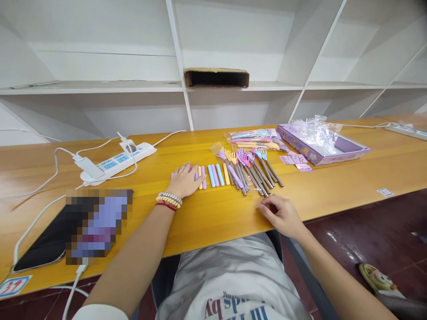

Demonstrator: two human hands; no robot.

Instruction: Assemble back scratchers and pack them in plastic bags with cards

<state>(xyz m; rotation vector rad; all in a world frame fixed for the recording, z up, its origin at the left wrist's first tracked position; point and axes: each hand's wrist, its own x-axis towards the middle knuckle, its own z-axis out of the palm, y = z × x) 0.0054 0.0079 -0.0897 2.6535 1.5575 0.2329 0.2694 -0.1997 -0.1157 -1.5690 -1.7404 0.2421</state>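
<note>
My left hand (pixel 187 180) lies flat, fingers spread, over several pastel handle tubes in purple, orange and blue. Part of that row is hidden beneath it. Just right of it, more tubes stand side by side, among them a blue tube (pixel 211 176) and an orange tube (pixel 226 174). A purple tube (pixel 235 176) rests across a pile of metal-rod back scratchers (pixel 256 171) with hand-shaped purple, orange, pink and blue heads. Close to the rods' lower ends, my right hand (pixel 279 213) is curled at the table edge, thumb toward fingers, with nothing visible in it.
Behind the pile lie bagged back scratchers (pixel 253 138). A purple box (pixel 320 153) with clear plastic wrapping and several pink cards (pixel 295 159) sit to the right. At left are a power strip (pixel 118 163), cables and a dark tablet-like device (pixel 50 235). White shelves (pixel 133 86) rise behind.
</note>
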